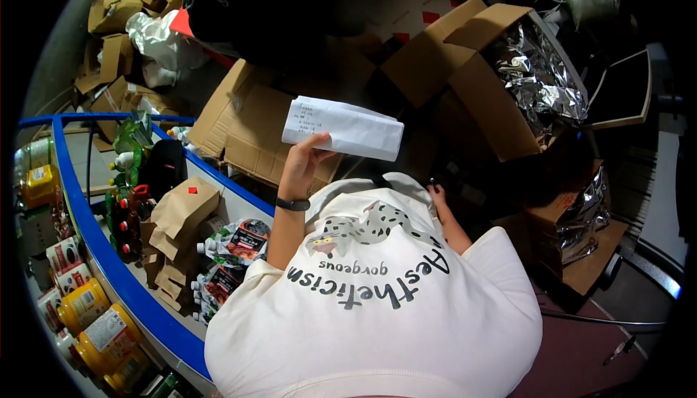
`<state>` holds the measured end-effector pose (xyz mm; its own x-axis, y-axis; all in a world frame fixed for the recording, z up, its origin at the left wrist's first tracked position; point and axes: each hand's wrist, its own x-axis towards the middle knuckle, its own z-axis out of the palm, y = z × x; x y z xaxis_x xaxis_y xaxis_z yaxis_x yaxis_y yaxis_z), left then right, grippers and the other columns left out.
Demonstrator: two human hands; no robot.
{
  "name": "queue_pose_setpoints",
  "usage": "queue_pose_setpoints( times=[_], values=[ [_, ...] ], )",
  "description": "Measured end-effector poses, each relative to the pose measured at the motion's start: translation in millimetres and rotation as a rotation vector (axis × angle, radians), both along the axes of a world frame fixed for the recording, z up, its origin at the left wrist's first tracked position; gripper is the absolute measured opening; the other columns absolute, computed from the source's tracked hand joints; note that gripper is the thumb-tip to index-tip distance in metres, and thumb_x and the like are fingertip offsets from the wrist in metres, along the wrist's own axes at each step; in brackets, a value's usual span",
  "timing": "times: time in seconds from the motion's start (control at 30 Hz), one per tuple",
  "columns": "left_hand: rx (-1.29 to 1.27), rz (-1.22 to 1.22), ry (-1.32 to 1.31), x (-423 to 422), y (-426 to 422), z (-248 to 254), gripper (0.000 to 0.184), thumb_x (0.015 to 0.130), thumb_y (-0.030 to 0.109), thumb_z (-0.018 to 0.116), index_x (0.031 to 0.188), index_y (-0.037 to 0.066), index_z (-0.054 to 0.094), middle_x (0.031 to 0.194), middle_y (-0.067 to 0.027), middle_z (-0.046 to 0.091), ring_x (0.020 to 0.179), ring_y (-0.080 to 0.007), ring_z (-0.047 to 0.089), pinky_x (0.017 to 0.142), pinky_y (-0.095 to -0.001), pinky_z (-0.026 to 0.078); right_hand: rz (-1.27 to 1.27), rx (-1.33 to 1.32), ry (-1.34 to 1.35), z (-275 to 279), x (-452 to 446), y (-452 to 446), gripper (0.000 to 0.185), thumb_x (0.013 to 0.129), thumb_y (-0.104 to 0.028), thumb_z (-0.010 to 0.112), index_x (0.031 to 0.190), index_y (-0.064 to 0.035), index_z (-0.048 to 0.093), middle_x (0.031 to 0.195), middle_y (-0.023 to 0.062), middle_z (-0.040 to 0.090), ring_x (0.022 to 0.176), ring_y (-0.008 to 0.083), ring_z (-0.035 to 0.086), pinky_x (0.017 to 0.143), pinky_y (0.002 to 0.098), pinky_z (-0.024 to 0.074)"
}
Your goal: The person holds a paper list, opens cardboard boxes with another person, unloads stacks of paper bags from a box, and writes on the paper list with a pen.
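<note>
My left hand (311,158) is closed on a folded white sheet of paper (348,128), with the thumb on top and the fingers underneath. Several short handwritten lines run down the paper's left part. Around my left wrist is a black band (292,204). My right hand (438,196) hangs low beside the hem of my white shirt (385,311). The fingers there are small, dark and partly hidden, so their grip does not show. Just beyond the paper lies an opened cardboard box (254,118).
To the left, a blue-edged display unit (163,311) holds bottles, paper bags (178,227) and yellow-capped jars (109,336). Open cartons with silver foil lining (534,71) stand at the right. More cardboard (116,6) and a white plastic bag (163,42) are piled at upper left.
</note>
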<state>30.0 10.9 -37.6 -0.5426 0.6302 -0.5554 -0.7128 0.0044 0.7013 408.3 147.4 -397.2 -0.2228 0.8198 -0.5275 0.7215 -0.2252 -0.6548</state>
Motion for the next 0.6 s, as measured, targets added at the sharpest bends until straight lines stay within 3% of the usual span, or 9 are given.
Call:
queue_pose_setpoints(
  times=[0.07, 0.17, 0.57, 0.6],
  values=[
    [-0.003, -0.001, 0.005, 1, 1, 3, 0.032, 0.074, 0.010, 0.066, 0.101, 0.000, 0.055, 0.095, -0.0090, 0.058, 0.086, -0.0179, 0.059, 0.072, -0.0288, 0.052, -0.003, -0.007, -0.005, 3, -1, 0, 0.033, 0.072, -0.033, 0.063, 0.079, -0.0013, 0.058, 0.073, 0.0162, 0.058, 0.070, 0.0229, 0.052, 0.067, 0.0346, 0.0411],
    [-0.001, -0.010, 0.008, 0, 1, 2, 0.032, 0.073, 0.011, 0.067, 0.102, 0.000, 0.055, 0.096, -0.0090, 0.058, 0.087, -0.0179, 0.059, 0.072, -0.0288, 0.052, 0.019, -0.093, -0.023, 10, -2, 3, 0.039, 0.070, -0.037, 0.063, 0.088, -0.0018, 0.059, 0.087, 0.0192, 0.062, 0.082, 0.0305, 0.058, 0.072, 0.0381, 0.0449],
    [-0.011, -0.012, 0.004, 1, 1, 3, 0.034, 0.073, 0.011, 0.067, 0.102, -0.001, 0.054, 0.095, -0.0091, 0.058, 0.087, -0.0177, 0.059, 0.073, -0.0293, 0.052, 0.022, -0.172, -0.001, 26, -7, 5, 0.039, 0.071, -0.033, 0.065, 0.093, -0.0016, 0.058, 0.078, 0.0153, 0.063, 0.073, 0.0257, 0.060, 0.067, 0.0356, 0.0461],
    [-0.014, -0.011, 0.008, 1, 1, 3, 0.033, 0.074, 0.011, 0.067, 0.102, 0.000, 0.054, 0.095, -0.0085, 0.058, 0.087, -0.0174, 0.059, 0.073, -0.0291, 0.052, -0.007, -0.131, 0.018, 26, -8, 4, 0.035, 0.071, -0.032, 0.064, 0.088, -0.0018, 0.058, 0.075, 0.0150, 0.061, 0.071, 0.0245, 0.058, 0.066, 0.0352, 0.0446]
  ],
)
